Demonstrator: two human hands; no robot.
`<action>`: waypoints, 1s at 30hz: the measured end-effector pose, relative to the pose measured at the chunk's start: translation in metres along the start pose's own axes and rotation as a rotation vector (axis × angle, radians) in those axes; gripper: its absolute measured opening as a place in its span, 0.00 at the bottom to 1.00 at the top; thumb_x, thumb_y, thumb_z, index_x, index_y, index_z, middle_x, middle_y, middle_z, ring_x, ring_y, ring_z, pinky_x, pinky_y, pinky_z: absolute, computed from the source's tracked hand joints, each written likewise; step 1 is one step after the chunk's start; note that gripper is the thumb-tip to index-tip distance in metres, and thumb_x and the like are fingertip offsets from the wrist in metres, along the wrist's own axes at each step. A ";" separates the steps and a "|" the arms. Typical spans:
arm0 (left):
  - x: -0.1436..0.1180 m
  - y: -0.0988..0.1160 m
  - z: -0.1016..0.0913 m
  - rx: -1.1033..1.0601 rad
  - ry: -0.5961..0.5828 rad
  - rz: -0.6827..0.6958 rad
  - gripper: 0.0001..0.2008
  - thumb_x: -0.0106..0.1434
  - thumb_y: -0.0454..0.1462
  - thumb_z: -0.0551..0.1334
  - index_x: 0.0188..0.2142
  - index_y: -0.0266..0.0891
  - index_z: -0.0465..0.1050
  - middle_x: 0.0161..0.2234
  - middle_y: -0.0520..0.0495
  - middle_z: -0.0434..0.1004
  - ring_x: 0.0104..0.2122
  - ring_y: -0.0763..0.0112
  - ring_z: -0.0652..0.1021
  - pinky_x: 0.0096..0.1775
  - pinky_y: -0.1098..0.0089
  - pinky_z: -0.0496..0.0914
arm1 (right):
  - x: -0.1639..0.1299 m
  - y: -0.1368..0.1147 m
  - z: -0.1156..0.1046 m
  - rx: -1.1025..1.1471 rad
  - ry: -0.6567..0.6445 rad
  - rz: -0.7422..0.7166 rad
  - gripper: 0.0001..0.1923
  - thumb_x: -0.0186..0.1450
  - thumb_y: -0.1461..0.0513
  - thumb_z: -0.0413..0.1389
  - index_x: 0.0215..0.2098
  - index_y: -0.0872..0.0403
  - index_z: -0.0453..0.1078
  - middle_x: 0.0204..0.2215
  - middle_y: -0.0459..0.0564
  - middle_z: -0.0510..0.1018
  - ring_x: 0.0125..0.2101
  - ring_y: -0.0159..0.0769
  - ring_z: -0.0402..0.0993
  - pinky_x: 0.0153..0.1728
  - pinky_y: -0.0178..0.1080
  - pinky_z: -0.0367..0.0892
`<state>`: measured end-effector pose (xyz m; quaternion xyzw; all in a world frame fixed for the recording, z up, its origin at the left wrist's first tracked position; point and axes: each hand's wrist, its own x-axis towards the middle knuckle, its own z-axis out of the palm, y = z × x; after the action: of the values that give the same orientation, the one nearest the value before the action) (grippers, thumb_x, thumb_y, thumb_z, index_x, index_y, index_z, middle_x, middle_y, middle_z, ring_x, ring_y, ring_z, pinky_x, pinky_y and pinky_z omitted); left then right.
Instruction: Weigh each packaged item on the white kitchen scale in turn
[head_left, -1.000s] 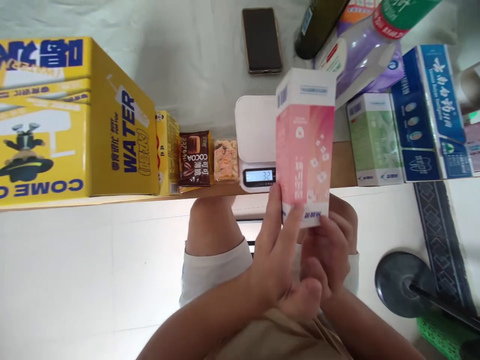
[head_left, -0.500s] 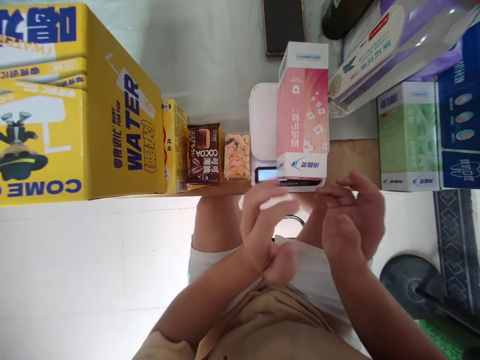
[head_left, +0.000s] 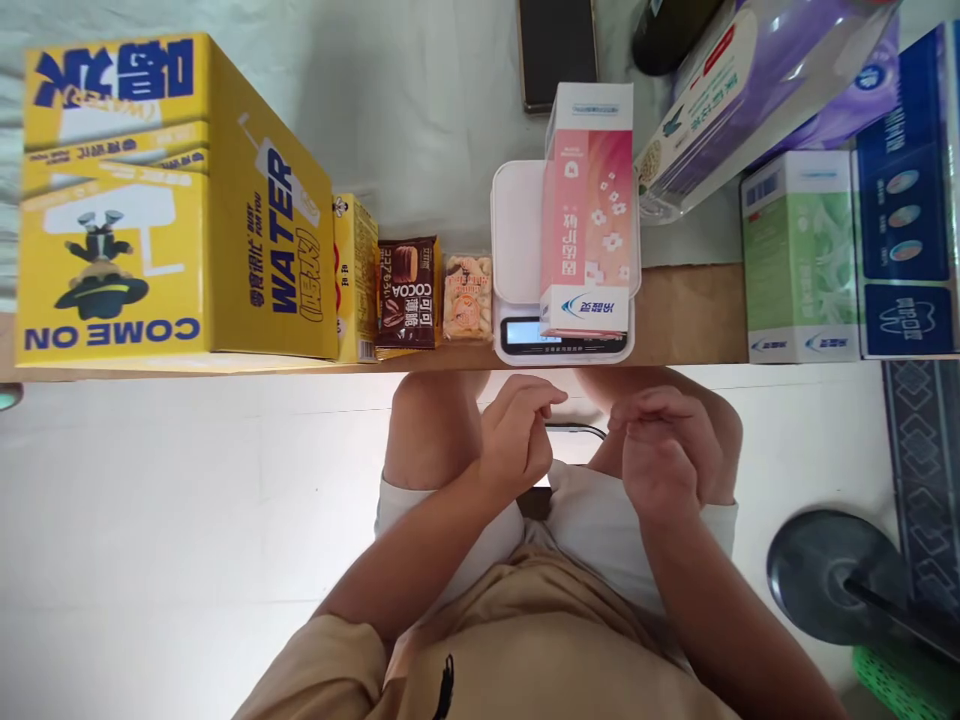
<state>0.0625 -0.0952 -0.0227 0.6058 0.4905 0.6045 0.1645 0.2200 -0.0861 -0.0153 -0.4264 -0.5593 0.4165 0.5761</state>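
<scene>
Resting on scale (head_left: pixel 517 230): pink box (head_left: pixel 589 215), hands (head_left: pixel 517 440) apparently withdrawn.

The light is bright and even, with a soft daylight look. The floor (head_left: pixel 187 520) is nearly washed out. Shadows are weak. The edges bend slightly, and fine print is a little soft.

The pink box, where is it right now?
In the head view the pink box lies on the white scale at the table's near edge, right of centre, between the snack packet and the green box, beyond both empty hands.
</scene>
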 end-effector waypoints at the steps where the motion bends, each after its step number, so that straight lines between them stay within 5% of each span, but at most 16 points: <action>1: -0.001 0.001 0.000 0.005 -0.007 0.012 0.14 0.74 0.25 0.50 0.41 0.39 0.72 0.34 0.47 0.76 0.31 0.75 0.75 0.30 0.73 0.69 | 0.000 -0.001 0.000 0.006 -0.011 0.005 0.11 0.70 0.57 0.54 0.44 0.51 0.76 0.30 0.48 0.75 0.29 0.34 0.73 0.28 0.39 0.69; 9: 0.001 0.004 -0.004 -0.055 -0.036 0.081 0.15 0.71 0.24 0.51 0.30 0.41 0.63 0.22 0.54 0.67 0.22 0.76 0.67 0.26 0.70 0.62 | 0.005 -0.008 0.001 0.009 -0.027 0.018 0.09 0.68 0.58 0.56 0.43 0.52 0.76 0.29 0.48 0.75 0.28 0.34 0.72 0.28 0.38 0.69; 18: 0.007 0.009 -0.003 -0.070 0.035 0.068 0.11 0.74 0.31 0.52 0.39 0.40 0.72 0.31 0.48 0.79 0.31 0.70 0.77 0.33 0.67 0.71 | 0.008 -0.019 0.010 -0.048 -0.043 0.029 0.09 0.69 0.56 0.57 0.41 0.51 0.75 0.30 0.47 0.74 0.27 0.32 0.73 0.27 0.37 0.68; 25: 0.006 0.006 -0.006 -0.053 0.013 0.104 0.11 0.74 0.32 0.53 0.38 0.39 0.73 0.30 0.48 0.78 0.29 0.70 0.76 0.32 0.67 0.71 | 0.008 -0.017 0.007 -0.125 -0.047 0.040 0.08 0.68 0.57 0.57 0.42 0.51 0.75 0.30 0.46 0.75 0.29 0.33 0.74 0.30 0.39 0.71; 30: 0.047 0.028 -0.005 -0.013 0.024 0.201 0.10 0.74 0.32 0.54 0.38 0.40 0.72 0.32 0.49 0.78 0.31 0.71 0.76 0.34 0.67 0.72 | 0.027 -0.027 0.010 -0.203 0.003 0.008 0.09 0.68 0.54 0.61 0.41 0.50 0.76 0.34 0.47 0.77 0.35 0.34 0.75 0.36 0.41 0.70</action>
<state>0.0588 -0.0731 0.0272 0.6437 0.4254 0.6281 0.1011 0.2107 -0.0676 0.0189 -0.4852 -0.5961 0.3595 0.5291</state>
